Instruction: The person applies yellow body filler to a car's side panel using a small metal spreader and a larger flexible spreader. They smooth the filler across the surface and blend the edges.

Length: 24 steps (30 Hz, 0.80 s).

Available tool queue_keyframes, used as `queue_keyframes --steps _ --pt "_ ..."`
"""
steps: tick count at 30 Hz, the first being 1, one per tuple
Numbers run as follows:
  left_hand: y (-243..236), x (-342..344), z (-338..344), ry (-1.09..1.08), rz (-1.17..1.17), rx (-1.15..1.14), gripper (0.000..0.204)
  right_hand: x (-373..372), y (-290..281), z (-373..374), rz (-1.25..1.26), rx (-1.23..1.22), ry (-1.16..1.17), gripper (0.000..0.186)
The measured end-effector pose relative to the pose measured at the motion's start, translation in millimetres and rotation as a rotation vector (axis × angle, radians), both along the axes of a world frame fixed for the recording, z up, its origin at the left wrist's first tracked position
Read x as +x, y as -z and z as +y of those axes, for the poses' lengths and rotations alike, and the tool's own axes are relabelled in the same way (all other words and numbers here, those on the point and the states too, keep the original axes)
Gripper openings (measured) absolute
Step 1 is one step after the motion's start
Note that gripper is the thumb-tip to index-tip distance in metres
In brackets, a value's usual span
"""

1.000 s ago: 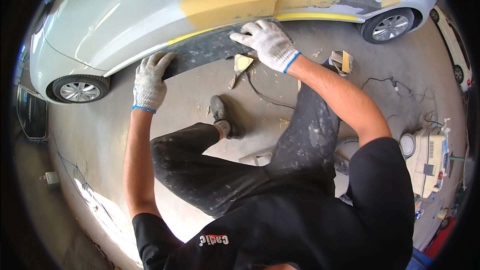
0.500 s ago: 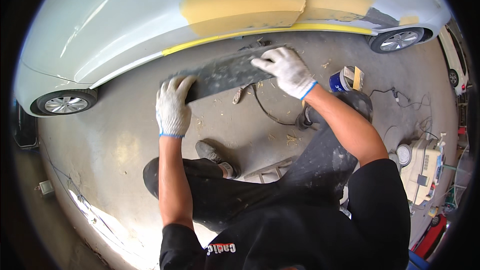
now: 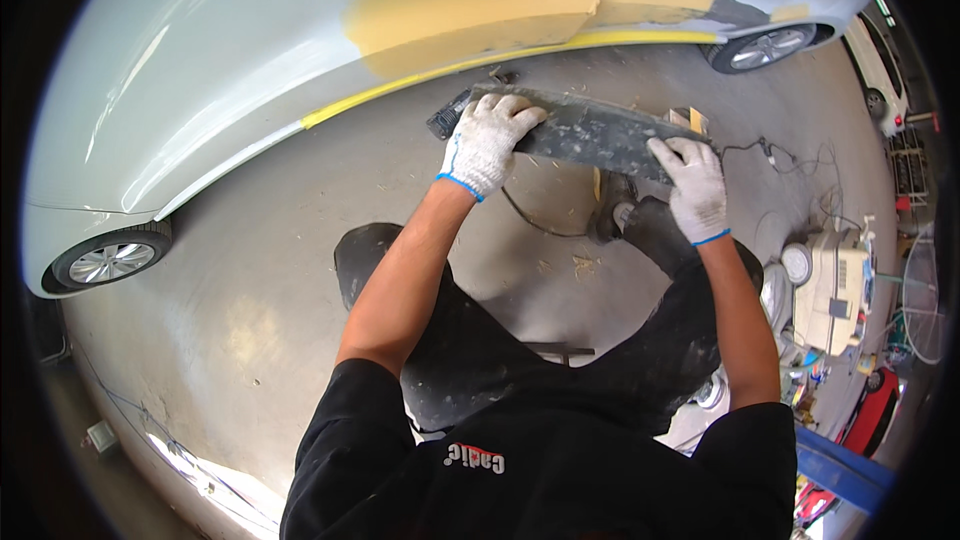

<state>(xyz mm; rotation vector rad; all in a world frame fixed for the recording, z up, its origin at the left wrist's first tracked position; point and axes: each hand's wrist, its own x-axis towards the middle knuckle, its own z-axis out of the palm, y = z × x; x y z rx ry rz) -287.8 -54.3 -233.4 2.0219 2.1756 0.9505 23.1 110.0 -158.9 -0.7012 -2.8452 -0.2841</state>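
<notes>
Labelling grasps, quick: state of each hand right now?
Left gloved hand: closed, holding the left end of a long dark panel.
Right gloved hand: closed, holding the same panel near its right end.

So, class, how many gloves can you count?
2: one on the left hand, one on the right hand, at opposite ends of the dark board. No others show.

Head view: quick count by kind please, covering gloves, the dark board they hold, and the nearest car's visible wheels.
Left glove and right glove: 2
Dark board: 1
Nearest car, left wheel and right wheel: 2
Total: 5
</notes>
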Motion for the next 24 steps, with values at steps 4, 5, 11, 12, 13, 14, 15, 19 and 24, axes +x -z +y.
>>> queue_keyframes --steps 4,5,11,12,13,14,15,19,24 --pt "-12 24 -3 0.046 -0.016 0.087 0.068 29 -42 -13 0.006 0.071 -0.056 0.053" --pt "-17 31 -6 0.027 -0.029 0.086 0.067 31 -50 -11 -0.028 0.088 -0.055 0.053" --pt "-45 42 -28 -0.186 -0.006 0.182 0.055 5 -60 17 -0.018 0.145 -0.194 0.051" --pt "-46 43 -30 -0.217 0.006 0.167 0.058 0 -54 25 0.006 0.145 -0.221 0.051" --pt "-45 40 -33 -0.241 0.043 0.124 0.065 -7 -44 34 0.034 0.158 -0.259 0.05" --pt "-43 39 -33 -0.262 0.064 0.083 0.067 -13 -35 43 0.063 0.143 -0.306 0.05" --pt "-43 40 -31 -0.279 0.084 0.046 0.07 -19 -27 55 0.069 0.127 -0.336 0.05" --pt "-51 42 -26 -0.341 0.198 -0.1 0.076 -36 18 92 0.134 0.003 -0.44 0.056" --pt "-66 57 -10 -0.444 0.279 -0.254 0.071 -62 54 128 0.18 -0.112 -0.551 0.055"
